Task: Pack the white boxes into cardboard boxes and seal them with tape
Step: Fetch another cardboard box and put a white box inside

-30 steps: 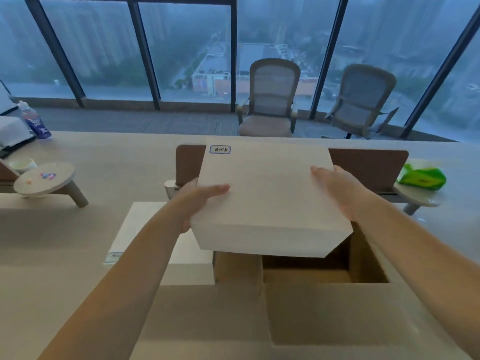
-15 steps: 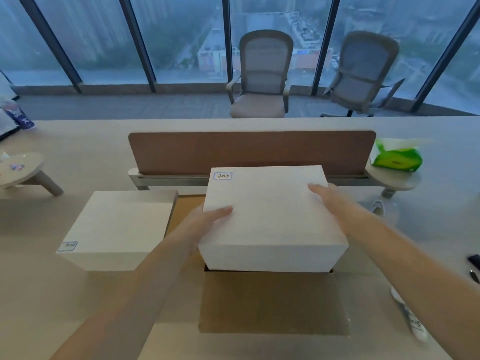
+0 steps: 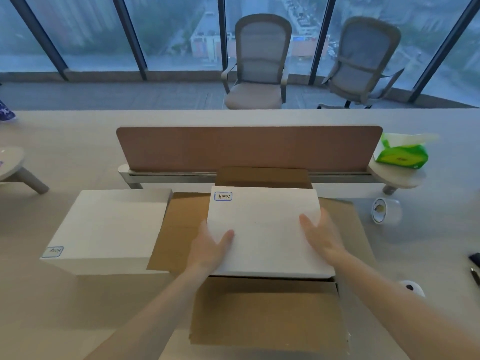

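A white box [image 3: 265, 224] with a small blue-framed label at its far left corner sits low inside the open cardboard box [image 3: 267, 313], whose flaps lie spread out flat on the table. My left hand [image 3: 210, 248] holds the white box at its near left edge, thumb on top. My right hand [image 3: 322, 235] holds its right side, fingers on the top face. A second white box [image 3: 111, 227] with a label at its near left corner stands on the table just left of the cardboard box. A roll of clear tape [image 3: 384, 210] lies to the right.
A brown desk divider [image 3: 246, 149] runs across behind the boxes. A green tissue pack [image 3: 402, 155] rests on a small round shelf at the right. A white round object [image 3: 411, 288] and dark items [image 3: 475, 266] lie at the right edge. Two office chairs stand beyond the table.
The white box has gone down from above the cardboard box into its opening. Both hands came down with it, and my view tilted downward.
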A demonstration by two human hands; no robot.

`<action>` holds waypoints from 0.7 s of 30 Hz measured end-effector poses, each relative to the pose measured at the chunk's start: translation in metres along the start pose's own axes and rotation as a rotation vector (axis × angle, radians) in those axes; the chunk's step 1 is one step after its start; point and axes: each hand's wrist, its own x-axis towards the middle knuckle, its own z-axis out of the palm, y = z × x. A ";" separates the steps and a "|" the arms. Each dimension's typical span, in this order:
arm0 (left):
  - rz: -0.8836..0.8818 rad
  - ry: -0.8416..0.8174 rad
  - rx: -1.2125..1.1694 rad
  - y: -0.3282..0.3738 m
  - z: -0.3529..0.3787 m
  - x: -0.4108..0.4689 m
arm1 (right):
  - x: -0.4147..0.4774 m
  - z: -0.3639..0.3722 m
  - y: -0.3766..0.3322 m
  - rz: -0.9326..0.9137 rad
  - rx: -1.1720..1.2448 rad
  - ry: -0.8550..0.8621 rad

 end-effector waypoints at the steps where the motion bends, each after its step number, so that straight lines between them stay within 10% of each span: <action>1: 0.031 0.017 0.038 -0.001 0.002 -0.002 | -0.002 0.003 0.001 -0.028 -0.022 0.021; 21: 0.117 0.078 0.695 -0.017 0.040 -0.001 | 0.004 0.048 0.038 -0.209 -0.703 0.192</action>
